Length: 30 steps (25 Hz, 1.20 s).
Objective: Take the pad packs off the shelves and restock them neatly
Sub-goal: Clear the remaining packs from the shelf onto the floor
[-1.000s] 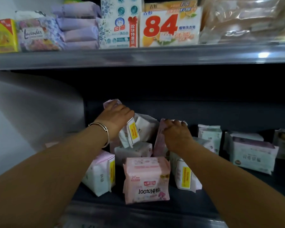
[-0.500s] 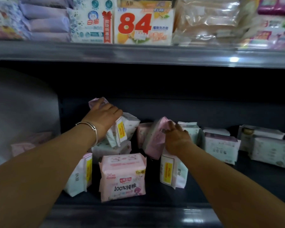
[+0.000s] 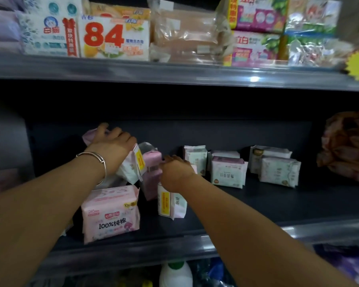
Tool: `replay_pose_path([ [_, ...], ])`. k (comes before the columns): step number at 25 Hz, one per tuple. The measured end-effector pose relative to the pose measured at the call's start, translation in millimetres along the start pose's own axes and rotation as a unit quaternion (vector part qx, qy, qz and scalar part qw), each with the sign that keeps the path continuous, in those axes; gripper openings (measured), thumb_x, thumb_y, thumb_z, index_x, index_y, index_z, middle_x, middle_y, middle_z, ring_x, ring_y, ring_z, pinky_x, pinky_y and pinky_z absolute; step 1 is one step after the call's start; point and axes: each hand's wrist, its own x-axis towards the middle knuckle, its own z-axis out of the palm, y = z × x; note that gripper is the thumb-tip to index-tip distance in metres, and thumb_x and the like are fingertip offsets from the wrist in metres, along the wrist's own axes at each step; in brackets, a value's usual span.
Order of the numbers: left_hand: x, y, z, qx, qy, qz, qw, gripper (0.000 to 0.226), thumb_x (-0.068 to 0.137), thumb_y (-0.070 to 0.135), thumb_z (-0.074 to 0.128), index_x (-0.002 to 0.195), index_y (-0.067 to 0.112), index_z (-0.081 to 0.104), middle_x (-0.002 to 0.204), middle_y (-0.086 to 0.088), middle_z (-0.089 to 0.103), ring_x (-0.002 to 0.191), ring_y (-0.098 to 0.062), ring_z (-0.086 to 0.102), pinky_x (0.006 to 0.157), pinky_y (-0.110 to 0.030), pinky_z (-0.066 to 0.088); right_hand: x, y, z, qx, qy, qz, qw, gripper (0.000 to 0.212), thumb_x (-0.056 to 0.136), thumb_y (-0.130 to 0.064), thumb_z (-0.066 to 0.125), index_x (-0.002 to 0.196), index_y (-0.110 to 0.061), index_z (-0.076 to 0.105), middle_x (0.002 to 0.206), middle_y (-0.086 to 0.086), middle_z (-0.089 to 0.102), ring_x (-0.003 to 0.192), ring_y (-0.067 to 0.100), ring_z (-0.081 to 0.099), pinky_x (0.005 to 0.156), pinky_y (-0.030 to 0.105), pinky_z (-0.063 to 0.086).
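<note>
Here, on the dark middle shelf, a loose cluster of pad packs is being worked by both hands. Furthest left, at about nine o'clock of the cluster, the left hand, with a bangle on its wrist, is laid over the upper packs: its fingers are curled down onto a white pack with a yellow label, which is tilted, while a pale pink pack shows behind the thumb; whether that one is held as well cannot be told. Below, at six o'clock of that hand, a pink pack marked 100% stands upright at the shelf's front edge, untouched. Just right of the white pack, a mauve pack stands on end, its long axis near vertical, and it is pinched at its upper right corner by the right hand, whose fingers are bent round the edge. Under that wrist a second white pack with a yellow label stands free. From the right hand's grip the mauve pack lies at nine o'clock, between the two hands, and touches the tilted white pack, so the right hand is judged the nearer for lifting it clear. Well to the right, at three o'clock, a row of pale packs stands in order near the back wall.
</note>
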Motion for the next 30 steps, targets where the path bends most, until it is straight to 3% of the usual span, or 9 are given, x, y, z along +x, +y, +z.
replay_pose_path([
  [1, 2, 5, -6, 0.0, 0.017, 0.003, 1.0, 0.051, 0.066, 0.014, 0.073, 0.113, 0.015, 0.054, 0.11, -0.002, 0.058, 0.107, -0.025, 0.051, 0.102, -0.051, 0.031, -5, 1, -3, 0.022, 0.01, -0.012, 1.0, 0.05, 0.092, -0.026, 0.048, 0.14, -0.015, 0.039, 0.142, 0.008, 0.039, 0.133, 0.03, 0.035, 0.109, 0.044, 0.032],
  [4, 5, 23, -22, 0.014, -0.066, -0.011, 0.998, 0.059, 0.078, 0.019, 0.062, 0.132, 0.02, 0.037, 0.129, 0.002, 0.045, 0.123, -0.021, 0.037, 0.108, -0.047, 0.02, -20, 5, -13, 0.133, 0.013, -0.027, 0.991, 0.05, 0.084, -0.031, 0.063, 0.129, -0.016, 0.049, 0.127, 0.01, 0.055, 0.117, 0.031, 0.052, 0.097, 0.038, 0.045],
  [9, 6, 43, -48, 0.022, -0.083, -0.016, 0.996, 0.079, 0.083, 0.032, 0.057, 0.147, 0.018, 0.013, 0.139, 0.001, 0.038, 0.128, -0.021, 0.033, 0.109, -0.045, 0.019, -35, 4, -19, 0.317, 0.021, 0.017, 0.948, 0.081, 0.073, -0.024, 0.078, 0.139, -0.011, 0.032, 0.125, 0.012, 0.056, 0.115, 0.03, 0.054, 0.095, 0.039, 0.047],
  [15, -15, 50, -55, -0.059, -0.074, -0.007, 0.996, 0.085, 0.085, 0.04, 0.055, 0.15, 0.016, 0.005, 0.142, -0.003, 0.036, 0.129, -0.023, 0.03, 0.108, -0.042, 0.018, -37, -3, -9, 0.377, 0.11, 0.031, 0.919, 0.056, 0.076, -0.02, 0.075, 0.121, -0.005, 0.044, 0.115, 0.015, 0.061, 0.107, 0.032, 0.058, 0.09, 0.043, 0.048],
  [19, -32, 39, -51, -0.168, -0.066, -0.081, 0.98, 0.094, 0.081, 0.041, 0.066, 0.15, 0.016, 0.007, 0.15, -0.005, 0.024, 0.135, -0.024, 0.025, 0.107, -0.04, 0.02, -38, -6, -1, 0.413, 0.148, 0.054, 0.897, 0.043, 0.076, -0.014, 0.073, 0.11, -0.006, 0.047, 0.108, 0.016, 0.062, 0.101, 0.035, 0.059, 0.087, 0.048, 0.05],
  [22, -49, 30, -46, -0.171, -0.086, -0.156, 0.969, 0.091, 0.075, 0.053, 0.067, 0.143, 0.013, 0.022, 0.14, -0.009, 0.033, 0.127, -0.028, 0.033, 0.101, -0.043, 0.029, -39, -11, 2, 0.404, 0.151, 0.074, 0.899, 0.036, 0.079, -0.015, 0.07, 0.1, -0.012, 0.041, 0.107, 0.015, 0.06, 0.104, 0.036, 0.055, 0.085, 0.049, 0.05],
  [25, -60, 30, -33, -0.173, -0.201, -0.225, 0.937, 0.092, 0.074, 0.067, 0.06, 0.141, 0.013, 0.027, 0.137, -0.011, 0.037, 0.126, -0.032, 0.036, 0.099, -0.044, 0.032, -37, -14, 2, 0.395, 0.162, 0.095, 0.899, 0.036, 0.081, -0.016, 0.069, 0.099, -0.013, 0.038, 0.108, 0.014, 0.058, 0.107, 0.036, 0.053, 0.084, 0.048, 0.051],
  [27, -60, 37, -19, -0.214, -0.252, -0.235, 0.914, 0.095, 0.072, 0.073, 0.055, 0.141, 0.013, 0.029, 0.14, -0.013, 0.037, 0.127, -0.033, 0.037, 0.101, -0.043, 0.036, -34, -10, 1, 0.379, 0.17, 0.113, 0.902, 0.037, 0.081, -0.017, 0.068, 0.107, -0.01, 0.042, 0.109, 0.014, 0.057, 0.109, 0.036, 0.052, 0.081, 0.045, 0.051],
  [30, -59, 57, 3, -0.238, -0.272, -0.196, 0.912, 0.083, 0.074, 0.075, 0.048, 0.14, 0.027, 0.034, 0.146, -0.011, 0.033, 0.133, -0.034, 0.033, 0.107, -0.048, 0.034, -29, -4, 2, 0.355, 0.181, 0.131, 0.908, 0.041, 0.082, -0.019, 0.067, 0.114, -0.009, 0.042, 0.11, 0.014, 0.057, 0.11, 0.037, 0.051, 0.075, 0.041, 0.049],
])
